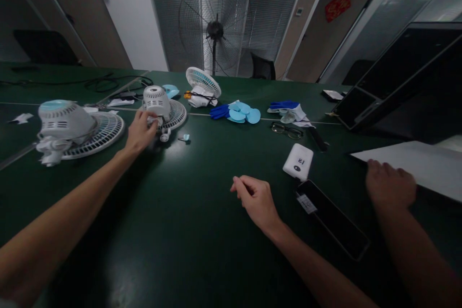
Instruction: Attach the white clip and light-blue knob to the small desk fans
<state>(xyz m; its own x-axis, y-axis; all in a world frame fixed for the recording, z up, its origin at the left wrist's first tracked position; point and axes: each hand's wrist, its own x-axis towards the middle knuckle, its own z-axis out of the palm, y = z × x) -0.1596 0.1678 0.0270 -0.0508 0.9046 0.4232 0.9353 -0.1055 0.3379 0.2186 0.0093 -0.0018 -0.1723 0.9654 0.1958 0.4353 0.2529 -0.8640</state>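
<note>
My left hand (141,131) is closed on the neck of a small white fan (156,98), which lies with its grille down on the green table (202,231). Beside that fan is a small part with a light-blue end (186,138). My right hand (258,202) rests above the middle of the table, fingers curled and thumb against them; whatever is in them, if anything, is hidden. Left of my left hand lies a larger white fan (67,122), also grille down. Nearest my right hand are a white power bank (299,161) and a black phone (335,221).
Another person's hand (391,185) lies by a white sheet (415,166) at the right. Farther back are a third fan (202,87), light-blue fan blades (244,112), blue-and-white gloves (288,110) and glasses (287,130). A black case (404,77) stands at the right edge.
</note>
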